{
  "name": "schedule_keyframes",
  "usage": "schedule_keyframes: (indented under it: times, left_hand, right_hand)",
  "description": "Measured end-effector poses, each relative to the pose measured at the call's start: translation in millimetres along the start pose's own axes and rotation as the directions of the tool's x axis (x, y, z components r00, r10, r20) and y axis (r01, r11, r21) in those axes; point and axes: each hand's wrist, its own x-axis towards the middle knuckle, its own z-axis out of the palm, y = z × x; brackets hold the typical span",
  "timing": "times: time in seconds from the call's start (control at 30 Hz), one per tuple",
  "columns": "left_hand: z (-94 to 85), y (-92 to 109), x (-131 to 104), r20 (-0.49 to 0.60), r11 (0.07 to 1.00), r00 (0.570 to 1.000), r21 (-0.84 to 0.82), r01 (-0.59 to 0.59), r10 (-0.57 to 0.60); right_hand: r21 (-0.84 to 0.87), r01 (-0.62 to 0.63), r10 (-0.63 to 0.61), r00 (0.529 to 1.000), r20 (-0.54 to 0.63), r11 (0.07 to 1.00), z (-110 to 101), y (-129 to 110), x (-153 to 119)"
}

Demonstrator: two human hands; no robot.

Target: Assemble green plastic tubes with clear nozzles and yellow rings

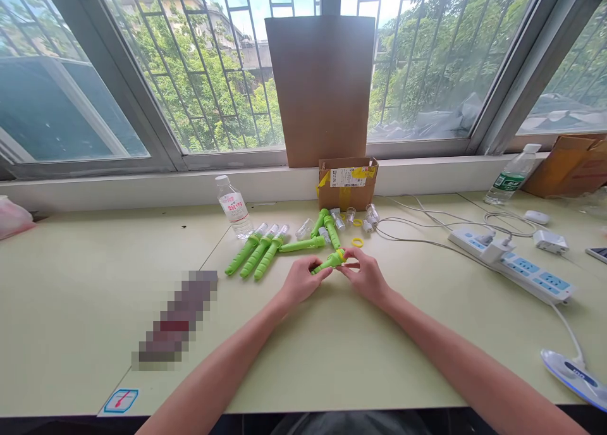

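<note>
**Three capped, one gripped, others loose**

The left hand [302, 278] was clamped on a green tube [327, 262] midway between the worktop's [379, 359] near and far edges. The right hand [368, 277] seemed to pinch the yellow ring [342, 255] at its right end. That piece looked part-assembled to me; I saw no cap on it. Further toward the worktop's left edge, three capped tubes [256, 256] lay side by side, seemingly complete. Beyond the hands, loose green tubes [301, 245] lay apparently unfinished, among spare clear caps [304, 229] and loose yellow rings [357, 242]. A labelled bottle [236, 208] stood nearer the far edge, its fill hard to judge; beside that edge, an open carton [348, 198] hid whatever it held.
</note>
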Motion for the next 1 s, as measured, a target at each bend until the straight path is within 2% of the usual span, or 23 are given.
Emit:
schedule_keyframes:
  times: [0.1,0.27,0.37,0.63,0.83,0.93,1.0]
  left_hand:
    - [1.3,1.8,-1.3,0.012,0.999,1.0,0.029,0.02,-0.02]
    - [1.7,2.6,-2.8,0.144,0.993,0.987,-0.076,0.087,-0.076]
    - [-0.6,4.3,-2.5,0.183,0.986,0.979,-0.121,0.116,-0.093]
    - [-5.0,7.7,-3.3,0.192,0.958,0.978,-0.257,0.13,-0.081]
    - [-2.2,2.7,-1.6,0.178,0.949,0.977,-0.27,0.16,-0.114]
    - [-2.8,2.4,-0.8,0.177,0.961,0.982,-0.25,0.114,-0.07]
    - [-2.9,3.3,-0.7,0.136,0.978,0.991,-0.201,0.048,-0.021]
  right_hand:
    - [0.002,0.002,-0.002,1.0,0.031,1.0,-1.1,-0.5,0.6]
    - [-0.033,0.027,-0.025,0.998,0.062,0.999,-1.9,-1.7,1.0]
    - [-0.04,0.039,-0.037,0.998,0.048,0.998,-1.0,-2.3,0.3]
    - [-0.082,0.139,-0.14,0.99,-0.009,0.987,-0.5,-9.2,-2.2]
    - [-0.114,0.168,-0.17,0.985,-0.009,0.979,-0.8,-8.7,-0.8]
    - [-0.131,0.191,-0.193,0.981,-0.001,0.973,-1.1,-8.6,-0.1]
    - [-0.137,0.193,-0.195,0.981,-0.007,0.972,-1.7,-8.2,0.2]
